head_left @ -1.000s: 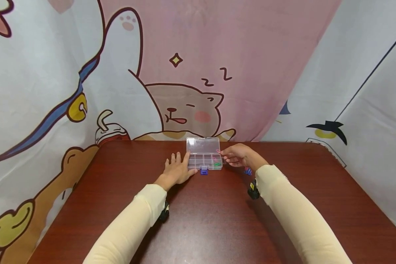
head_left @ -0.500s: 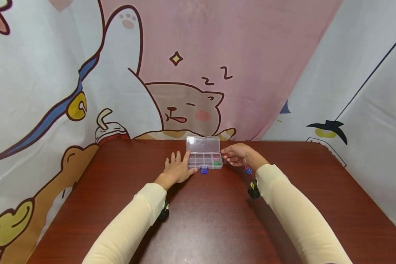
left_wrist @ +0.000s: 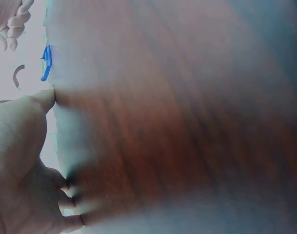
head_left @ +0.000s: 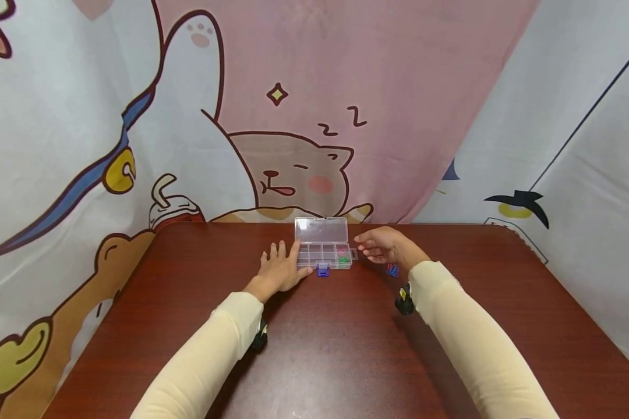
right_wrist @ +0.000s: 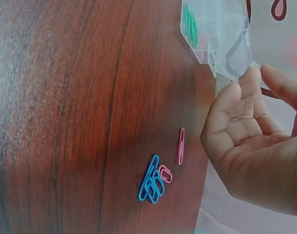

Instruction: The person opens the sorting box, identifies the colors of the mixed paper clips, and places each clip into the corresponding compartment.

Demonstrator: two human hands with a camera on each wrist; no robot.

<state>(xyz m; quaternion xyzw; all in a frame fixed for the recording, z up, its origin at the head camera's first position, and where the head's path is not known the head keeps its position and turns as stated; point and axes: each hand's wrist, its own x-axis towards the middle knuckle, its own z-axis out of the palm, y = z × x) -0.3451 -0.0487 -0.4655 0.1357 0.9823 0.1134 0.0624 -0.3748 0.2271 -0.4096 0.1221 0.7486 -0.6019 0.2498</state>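
A clear plastic compartment box stands on the table with its lid raised. My left hand rests at its left end, fingers spread, thumb by the front corner. Just off the right end is my right hand, fingers loosely bent, with nothing visible between thumb and forefinger. Green paper clips lie in the front right compartment, and pink paper clips in the one behind it. Below the right hand, blue paper clips and a pink paper clip lie on the table, another pink one against the blue.
A blue latch hangs at the front of the box, and a clear hanging tab sticks out at its right end. The dark red wooden table ends at a printed curtain behind the box.
One second ago my right hand held a pink paper clip over the right compartments; the clip has left the fingers. That hand has since drawn slightly right. The left hand stays put.
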